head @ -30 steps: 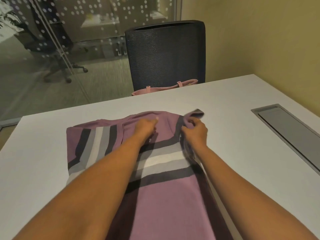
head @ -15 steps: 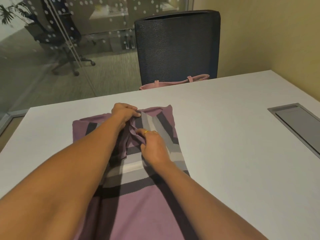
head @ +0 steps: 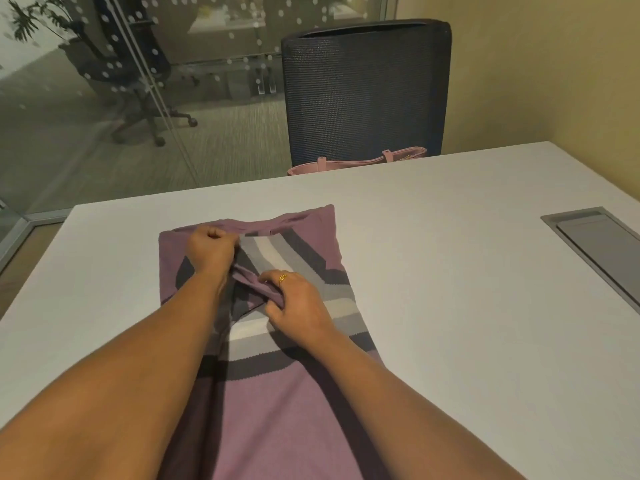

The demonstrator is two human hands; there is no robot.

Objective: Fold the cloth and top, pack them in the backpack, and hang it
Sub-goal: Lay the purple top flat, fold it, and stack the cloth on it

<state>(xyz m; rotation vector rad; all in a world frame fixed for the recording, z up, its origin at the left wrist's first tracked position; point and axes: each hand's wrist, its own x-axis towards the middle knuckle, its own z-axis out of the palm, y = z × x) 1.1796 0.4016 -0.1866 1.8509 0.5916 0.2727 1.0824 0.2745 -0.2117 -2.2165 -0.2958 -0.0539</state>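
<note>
We see the left hand gripping the striped top on the worktop; the right hand apparently pinches a fold.

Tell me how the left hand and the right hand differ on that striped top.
The left hand grips the top near its far edge; the right hand pinches a bunched fold nearer the person. The right hand wears a gold ring; none shows on the left hand. Both curl their fingers on the same top.
</note>
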